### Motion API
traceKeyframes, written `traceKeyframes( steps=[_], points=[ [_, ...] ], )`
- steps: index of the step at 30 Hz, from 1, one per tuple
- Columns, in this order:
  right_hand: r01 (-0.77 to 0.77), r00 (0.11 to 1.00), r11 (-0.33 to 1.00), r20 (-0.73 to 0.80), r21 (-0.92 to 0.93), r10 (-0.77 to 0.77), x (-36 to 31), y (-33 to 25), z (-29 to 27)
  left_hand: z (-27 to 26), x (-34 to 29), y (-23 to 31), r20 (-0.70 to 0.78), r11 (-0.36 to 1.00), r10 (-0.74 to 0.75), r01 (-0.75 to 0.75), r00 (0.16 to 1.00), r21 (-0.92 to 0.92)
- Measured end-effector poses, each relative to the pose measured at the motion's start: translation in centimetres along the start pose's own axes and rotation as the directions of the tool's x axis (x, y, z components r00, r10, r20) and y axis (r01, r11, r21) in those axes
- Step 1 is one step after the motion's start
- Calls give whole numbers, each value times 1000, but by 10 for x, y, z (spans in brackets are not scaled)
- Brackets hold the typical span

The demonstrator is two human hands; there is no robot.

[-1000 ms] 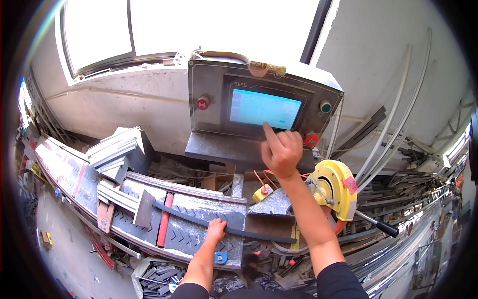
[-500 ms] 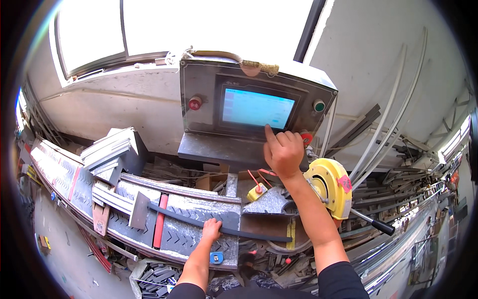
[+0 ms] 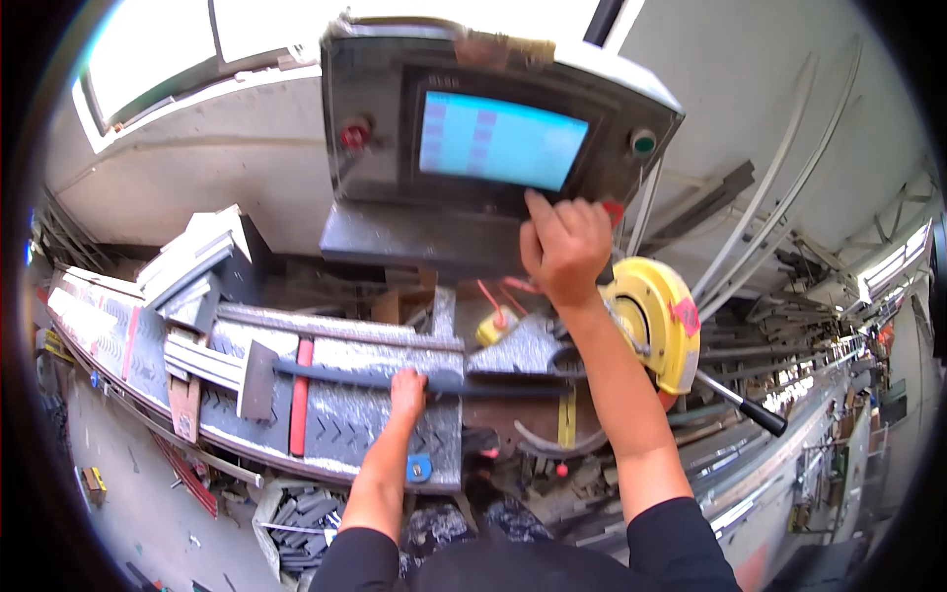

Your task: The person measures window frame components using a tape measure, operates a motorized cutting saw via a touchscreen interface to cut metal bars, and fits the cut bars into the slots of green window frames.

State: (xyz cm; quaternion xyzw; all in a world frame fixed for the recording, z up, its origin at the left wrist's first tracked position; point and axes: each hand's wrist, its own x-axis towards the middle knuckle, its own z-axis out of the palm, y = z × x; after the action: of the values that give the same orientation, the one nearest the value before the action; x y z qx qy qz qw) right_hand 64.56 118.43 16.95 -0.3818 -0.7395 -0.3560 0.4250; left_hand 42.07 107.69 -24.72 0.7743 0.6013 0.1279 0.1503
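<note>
A long dark grey strip [image 3: 340, 374] lies lengthwise over the roller bench [image 3: 340, 434] and runs right, toward the yellow-guarded saw [image 3: 651, 311]. My left hand [image 3: 407, 393] is closed over the strip's middle. The strip's left end meets a grey stop plate [image 3: 258, 380]. My right hand [image 3: 567, 247] is raised before the control box [image 3: 375, 79], index finger extended, the others curled, holding nothing. Its fingertip is at the lower edge of the lit screen [image 3: 503, 138]; whether it touches is unclear. The screen shows a pale blue page with purple blocks, too blurred to read.
A blue tape measure [image 3: 419, 468] sits near the bench's front edge. Stacked pale profiles [image 3: 192, 261] stand at the left. The saw's black-gripped lever [image 3: 750, 409] sticks out rightward. A sack of dark offcuts [image 3: 301, 533] is below; long bars [image 3: 750, 370] are piled at the right.
The view has shifted, so the control box sits higher in it. The screen has changed to a page with purple blocks. My left hand stays on the strip, my right hand by the screen.
</note>
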Motion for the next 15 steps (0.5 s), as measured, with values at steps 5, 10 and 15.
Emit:
traceKeyframes(
  steps=[5, 10, 15],
  points=[
    [46, 997, 999, -55, -11, -46, -8, 8, 6, 12, 32, -2, -28, 1000, 29, -29, 999, -4],
    [36, 999, 999, -38, 16, -35, -8, 10, 10, 17, 33, -2, -43, 999, 38, -37, 998, 12],
    [49, 997, 997, -64, 55, -45, -5, 9, 11, 24, 32, 8, -30, 992, 55, -51, 998, 116]
  ],
)
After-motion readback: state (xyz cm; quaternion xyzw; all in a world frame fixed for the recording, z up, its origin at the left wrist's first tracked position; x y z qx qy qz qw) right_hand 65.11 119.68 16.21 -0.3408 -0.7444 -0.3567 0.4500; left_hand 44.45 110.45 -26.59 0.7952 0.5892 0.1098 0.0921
